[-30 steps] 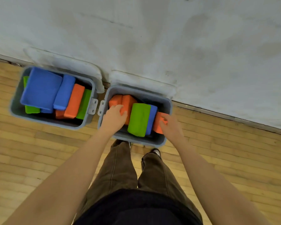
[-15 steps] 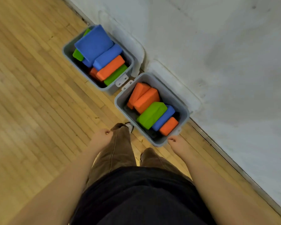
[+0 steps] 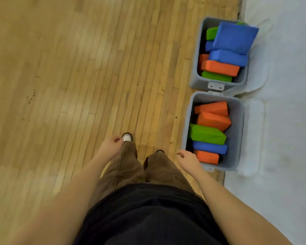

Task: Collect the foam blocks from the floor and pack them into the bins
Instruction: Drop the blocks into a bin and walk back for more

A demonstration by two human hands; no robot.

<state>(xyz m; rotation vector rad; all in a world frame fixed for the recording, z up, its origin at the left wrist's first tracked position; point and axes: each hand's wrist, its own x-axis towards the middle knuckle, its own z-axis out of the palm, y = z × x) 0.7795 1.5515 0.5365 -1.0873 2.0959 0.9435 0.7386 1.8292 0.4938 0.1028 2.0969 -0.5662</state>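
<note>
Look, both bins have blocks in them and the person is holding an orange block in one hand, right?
Not quite. Both bins, the near one and the far one, do have blocks in them, but the head view shows the left hand and right hand holding nothing. The orange blocks are all in the bins.

2 grey bins [image 3: 238, 131] (side by side) hold foam blocks [image 3: 208, 134].
</note>
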